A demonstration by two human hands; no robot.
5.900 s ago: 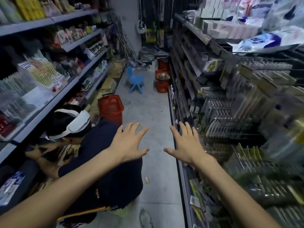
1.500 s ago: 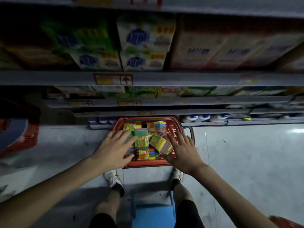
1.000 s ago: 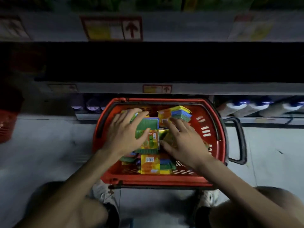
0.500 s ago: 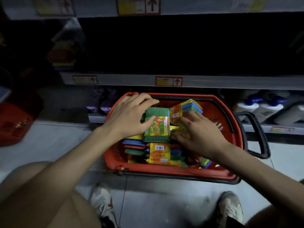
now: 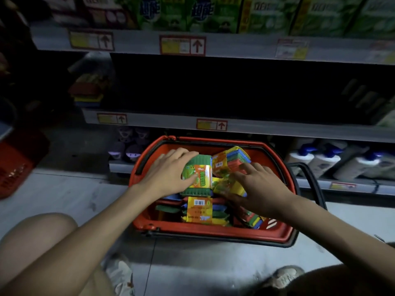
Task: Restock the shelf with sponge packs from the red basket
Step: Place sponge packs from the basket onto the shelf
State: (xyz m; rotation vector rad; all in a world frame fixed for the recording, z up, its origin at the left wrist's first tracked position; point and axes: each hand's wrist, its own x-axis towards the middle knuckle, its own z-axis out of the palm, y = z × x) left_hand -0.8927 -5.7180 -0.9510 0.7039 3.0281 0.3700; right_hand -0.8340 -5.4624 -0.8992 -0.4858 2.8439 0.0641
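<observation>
Item one, red basket (image 5: 213, 232): I am seeing it sitting on the grey floor (image 5: 64, 195), close against the foot of the shelving, its black handle (image 5: 311, 184) sticking out on the right side, a jumble of sponge packs lying inside. Item two, left hand (image 5: 168, 175): it is gripping a green-edged sponge pack (image 5: 202, 177) at the middle of the basket, fingers curling over the pack's top edge and thumb pressing on its orange label. Item three, right hand (image 5: 259, 189): it is holding a yellow-wrapped sponge pack (image 5: 227, 185) just beside the green one, fingers curling over it from above and thumb lying under its near edge. Item four, tilted pack (image 5: 235, 158): yellow, blue and green layers, leaning at the back of the basket, just beyond the right fingertips. Item five, barcode-labelled pack (image 5: 199, 210): lying flat on the pile nearer to me, below both hands. Item six, shelf (image 5: 277, 130): its grey edge is carrying price tags (image 5: 211, 124) directly behind the basket; the bay above is lying in deep shadow, with stacked sponges (image 5: 87, 92) showing at its far left. Item seven, white bottles (image 5: 316, 162): standing on the lowest level, right of the basket. Item eight, second red basket (image 5: 15, 165): resting on the floor well apart, at the left edge of my feed
</observation>
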